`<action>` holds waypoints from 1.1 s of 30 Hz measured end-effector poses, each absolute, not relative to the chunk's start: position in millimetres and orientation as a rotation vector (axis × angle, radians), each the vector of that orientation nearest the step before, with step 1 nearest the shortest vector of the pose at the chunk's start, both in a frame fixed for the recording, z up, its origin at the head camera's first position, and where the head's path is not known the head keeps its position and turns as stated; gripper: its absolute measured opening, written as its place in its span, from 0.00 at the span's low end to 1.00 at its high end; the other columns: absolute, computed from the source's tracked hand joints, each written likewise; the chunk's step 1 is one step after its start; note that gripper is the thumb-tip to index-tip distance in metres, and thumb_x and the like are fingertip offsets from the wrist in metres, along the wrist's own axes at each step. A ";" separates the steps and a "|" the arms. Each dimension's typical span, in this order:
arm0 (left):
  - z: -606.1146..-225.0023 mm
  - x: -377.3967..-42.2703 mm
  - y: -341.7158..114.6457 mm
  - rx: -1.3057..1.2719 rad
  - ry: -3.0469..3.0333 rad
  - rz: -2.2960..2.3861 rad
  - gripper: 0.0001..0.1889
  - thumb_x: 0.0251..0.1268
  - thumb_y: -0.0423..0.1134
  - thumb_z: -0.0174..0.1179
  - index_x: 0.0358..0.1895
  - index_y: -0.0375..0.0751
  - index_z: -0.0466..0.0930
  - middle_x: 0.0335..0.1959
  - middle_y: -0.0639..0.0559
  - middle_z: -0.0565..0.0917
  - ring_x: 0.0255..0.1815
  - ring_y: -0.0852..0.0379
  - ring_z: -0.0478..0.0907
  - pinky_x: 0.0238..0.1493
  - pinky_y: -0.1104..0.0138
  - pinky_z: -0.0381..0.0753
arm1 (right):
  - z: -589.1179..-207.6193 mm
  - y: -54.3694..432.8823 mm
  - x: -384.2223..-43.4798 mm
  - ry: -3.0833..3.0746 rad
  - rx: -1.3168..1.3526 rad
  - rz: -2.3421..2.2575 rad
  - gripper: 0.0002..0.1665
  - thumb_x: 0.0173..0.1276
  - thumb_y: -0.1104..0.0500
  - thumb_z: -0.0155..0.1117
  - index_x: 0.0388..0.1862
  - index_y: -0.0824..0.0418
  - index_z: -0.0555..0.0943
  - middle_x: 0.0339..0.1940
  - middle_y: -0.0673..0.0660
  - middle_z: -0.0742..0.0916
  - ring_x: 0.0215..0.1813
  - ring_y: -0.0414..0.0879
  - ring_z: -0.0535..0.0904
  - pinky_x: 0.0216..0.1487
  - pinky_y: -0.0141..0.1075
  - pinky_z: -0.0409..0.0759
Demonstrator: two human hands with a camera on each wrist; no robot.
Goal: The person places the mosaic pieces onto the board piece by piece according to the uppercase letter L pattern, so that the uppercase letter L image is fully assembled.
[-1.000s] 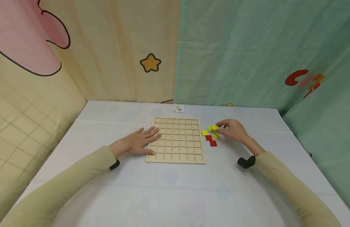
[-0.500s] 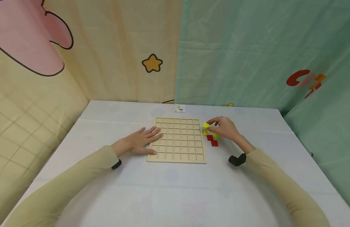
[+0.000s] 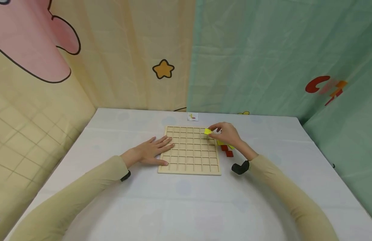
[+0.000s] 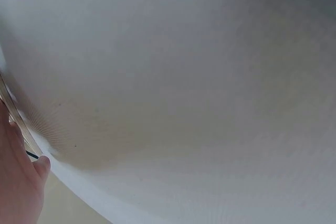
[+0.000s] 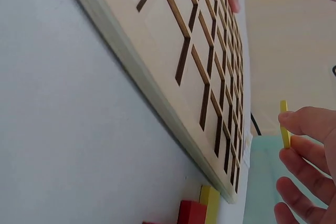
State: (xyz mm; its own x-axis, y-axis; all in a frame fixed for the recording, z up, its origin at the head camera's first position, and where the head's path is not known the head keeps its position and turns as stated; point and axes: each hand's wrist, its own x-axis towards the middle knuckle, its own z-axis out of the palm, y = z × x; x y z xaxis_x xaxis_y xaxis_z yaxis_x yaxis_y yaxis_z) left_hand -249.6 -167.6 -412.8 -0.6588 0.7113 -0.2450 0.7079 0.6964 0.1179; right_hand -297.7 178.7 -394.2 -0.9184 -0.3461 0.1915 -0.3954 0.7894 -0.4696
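A yellow square tile is pinched between the thumb and fingers of my right hand, over the far right corner of a wooden grid board. In the right wrist view the held tile appears edge-on, raised above the board. My left hand lies with fingers spread on the board's left edge. The left wrist view shows only part of that hand at the board's edge. Red tiles and yellow tiles lie right of the board, partly hidden by my right hand.
Behind the board, a small printed grid card lies near the far edge of the white-covered table. Cream and green curtains hang behind the table. Each wrist wears a black device.
My right hand has carried the yellow tile leftward from the pile to over the board's far right corner. The left hand stays on the board's left edge.
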 end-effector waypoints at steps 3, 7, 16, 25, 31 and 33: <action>-413.3 -250.5 -167.1 1.124 2.637 0.019 0.43 0.66 0.69 0.44 0.78 0.53 0.42 0.80 0.49 0.40 0.80 0.47 0.35 0.75 0.41 0.41 | -395.9 170.5 -302.6 -2.876 0.595 0.819 0.19 0.59 0.51 0.72 0.46 0.58 0.87 0.44 0.55 0.89 0.41 0.49 0.80 0.42 0.40 0.78; -412.4 -250.9 -167.0 1.114 2.637 0.017 0.43 0.66 0.69 0.44 0.78 0.54 0.41 0.80 0.49 0.39 0.81 0.47 0.34 0.75 0.41 0.40 | -395.8 159.7 -307.3 -2.868 0.618 0.845 0.18 0.58 0.50 0.72 0.45 0.57 0.87 0.44 0.55 0.89 0.41 0.49 0.80 0.42 0.41 0.78; -409.4 -251.6 -166.2 1.096 2.630 0.005 0.43 0.66 0.70 0.43 0.78 0.55 0.41 0.80 0.50 0.38 0.81 0.48 0.33 0.75 0.42 0.40 | -395.0 135.5 -314.7 -2.858 0.679 0.868 0.17 0.58 0.51 0.72 0.45 0.57 0.87 0.42 0.55 0.89 0.42 0.50 0.81 0.43 0.41 0.78; -411.7 -250.3 -165.8 1.082 2.612 0.012 0.44 0.66 0.70 0.42 0.78 0.55 0.41 0.80 0.51 0.37 0.80 0.48 0.32 0.75 0.41 0.39 | -401.6 113.2 -319.9 -2.860 0.744 0.891 0.17 0.57 0.51 0.73 0.44 0.56 0.88 0.40 0.54 0.90 0.38 0.47 0.80 0.38 0.37 0.77; -413.0 -251.0 -166.1 1.075 2.613 -0.009 0.44 0.65 0.72 0.41 0.78 0.56 0.40 0.80 0.51 0.36 0.80 0.48 0.31 0.75 0.42 0.39 | -403.2 99.3 -324.5 -2.888 0.758 0.869 0.17 0.56 0.50 0.74 0.43 0.57 0.88 0.39 0.54 0.90 0.33 0.44 0.78 0.32 0.32 0.73; -412.6 -251.4 -166.2 1.074 2.613 -0.012 0.44 0.65 0.72 0.41 0.78 0.56 0.39 0.80 0.51 0.36 0.80 0.48 0.31 0.75 0.42 0.39 | -402.9 96.0 -325.5 -2.896 0.760 0.864 0.18 0.56 0.51 0.74 0.43 0.57 0.88 0.38 0.54 0.90 0.32 0.43 0.78 0.30 0.31 0.73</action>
